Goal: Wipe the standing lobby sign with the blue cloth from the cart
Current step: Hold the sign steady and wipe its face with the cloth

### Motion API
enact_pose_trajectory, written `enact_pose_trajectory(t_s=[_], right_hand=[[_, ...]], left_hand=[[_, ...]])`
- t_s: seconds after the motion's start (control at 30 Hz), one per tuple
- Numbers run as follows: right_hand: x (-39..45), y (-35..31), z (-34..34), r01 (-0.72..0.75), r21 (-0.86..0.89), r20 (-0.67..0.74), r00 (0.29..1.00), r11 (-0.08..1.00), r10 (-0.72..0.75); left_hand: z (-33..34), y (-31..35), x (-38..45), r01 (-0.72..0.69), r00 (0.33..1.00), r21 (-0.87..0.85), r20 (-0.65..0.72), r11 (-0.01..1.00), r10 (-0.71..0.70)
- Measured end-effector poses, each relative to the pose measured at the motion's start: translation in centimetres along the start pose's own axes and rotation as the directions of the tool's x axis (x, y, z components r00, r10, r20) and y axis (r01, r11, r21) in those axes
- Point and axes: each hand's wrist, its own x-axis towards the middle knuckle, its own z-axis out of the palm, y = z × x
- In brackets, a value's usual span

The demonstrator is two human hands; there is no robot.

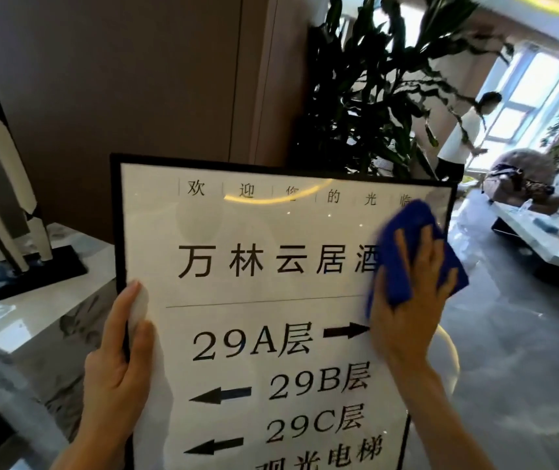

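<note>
Right hand (407,300) lies flat on the blue cloth (410,245), fingers spread and nearly straight, pressing the cloth against the glazed face of the sign (254,293) near its right edge, in the upper half; nothing is pinched, the palm does the work. Likely reason: a flat hand spreads pressure over a wide patch of cloth, so each pass cleans more glass. The cloth is bunched, overhanging the frame's right side a little and covering the last character of the large title line. Left hand (118,361) wraps the sign's left frame edge, thumb on the front face, fingers curled out of sight behind, so it grips the frame. Judged purpose: to brace the panel so the wiping push does not rock or turn it. The sign stands upright directly in front, black-framed, white sheet with arrows and floor numbers; its foot is below view. Wiping is under way; lower half looks still to do. Left of it, a marble-topped counter (51,317) bears a sculpture (6,198); behind, a tall leafy plant (366,96).
</note>
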Motion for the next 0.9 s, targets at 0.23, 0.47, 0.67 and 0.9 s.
enact_pose_trajectory(t_s=[0.23, 0.47, 0.67, 0.9], right_hand=[[3.8, -4.1, 1.4, -0.054, -0.046, -0.056, 0.997, 0.997, 0.051], [-0.5, -17.3, 4.3, 0.276, -0.015, 0.119, 0.955, 0.961, -0.272], [-3.5, -22.8, 4.9, 0.515, 0.024, 0.226, 0.832, 0.857, -0.506], [1.2, -13.7, 3.9, 0.444, -0.053, 0.121, 0.892, 0.895, -0.435]], left_hand=[[-0.1, -1.7, -0.3, 0.079, 0.997, -0.001, -0.020, 0.997, -0.079], [0.0, -3.0, 0.1, 0.086, 0.996, 0.061, -0.043, 0.994, -0.084], [0.6, -3.8, 0.5, 0.177, 0.983, 0.130, 0.032, 0.976, -0.183], [0.9, -0.9, 0.7, 0.043, 0.999, 0.161, 0.000, 0.986, -0.044]])
